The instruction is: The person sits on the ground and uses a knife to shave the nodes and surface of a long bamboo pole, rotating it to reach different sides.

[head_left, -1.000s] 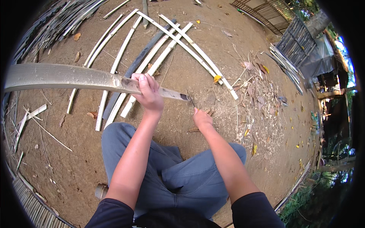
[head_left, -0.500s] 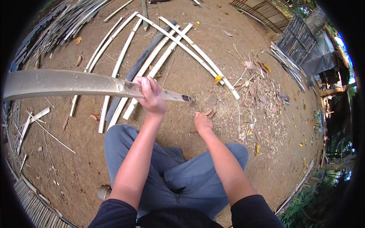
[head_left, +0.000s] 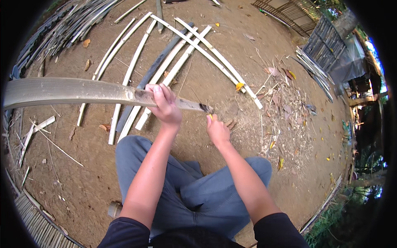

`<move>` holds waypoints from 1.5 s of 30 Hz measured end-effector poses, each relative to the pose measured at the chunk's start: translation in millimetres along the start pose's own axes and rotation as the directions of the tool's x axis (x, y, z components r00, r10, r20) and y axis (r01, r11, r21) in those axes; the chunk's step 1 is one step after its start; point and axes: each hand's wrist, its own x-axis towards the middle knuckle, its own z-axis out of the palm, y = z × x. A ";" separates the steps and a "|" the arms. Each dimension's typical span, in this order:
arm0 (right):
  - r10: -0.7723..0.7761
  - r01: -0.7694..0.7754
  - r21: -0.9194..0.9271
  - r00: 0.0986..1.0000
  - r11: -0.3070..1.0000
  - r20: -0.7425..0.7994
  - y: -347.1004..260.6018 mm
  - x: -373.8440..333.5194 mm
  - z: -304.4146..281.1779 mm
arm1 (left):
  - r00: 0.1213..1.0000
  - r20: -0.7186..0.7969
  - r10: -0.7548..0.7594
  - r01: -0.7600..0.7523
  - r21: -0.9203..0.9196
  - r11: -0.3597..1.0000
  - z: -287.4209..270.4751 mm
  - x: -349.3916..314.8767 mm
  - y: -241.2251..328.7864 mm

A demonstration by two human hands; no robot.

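Observation:
My left hand point(head_left: 165, 105) is wrapped around a long, curved split-bamboo slat point(head_left: 70, 91), greyish and weathered. The slat runs from the left edge of the view across in front of me. Its narrowed end, with a dark patch, points right. My right hand point(head_left: 218, 130) is closed just below that end. A bit of a small yellow-handled tool point(head_left: 211, 117) shows at its fingertips, close against the slat's tip; the rest is hidden, so its kind is unclear. Several pale bamboo strips point(head_left: 182, 60) lie on the ground beyond my hands, along with a dark strip point(head_left: 155, 68).
I sit cross-legged on bare earth. A pile of bamboo strips point(head_left: 68, 27) lies at the far left. Shavings and dry leaves point(head_left: 285, 111) litter the ground at right. Bamboo panels point(head_left: 324, 45) stand at far right; a slatted bamboo surface point(head_left: 43, 225) is at lower left.
My right hand has moved slightly left and up, bringing the small tool to the slat's tip. The left hand keeps its hold in nearly the same place.

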 end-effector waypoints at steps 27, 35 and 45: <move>0.106 -0.106 0.004 0.993 0.994 -0.044 16.2 19.4 19.7 | 0.997 -0.063 -0.041 0.040 -0.016 0.999 -12.4 8.9 -4.9; 0.113 -0.115 -0.065 0.993 0.991 -0.038 9.5 18.2 21.3 | 0.996 -0.076 -0.050 0.050 -0.002 0.999 -20.1 8.2 -4.2; -0.011 0.014 -0.028 0.997 1.000 0.079 -7.8 -1.2 -14.1 | 0.998 -0.048 -0.040 0.040 -0.010 0.999 -14.0 8.5 -2.7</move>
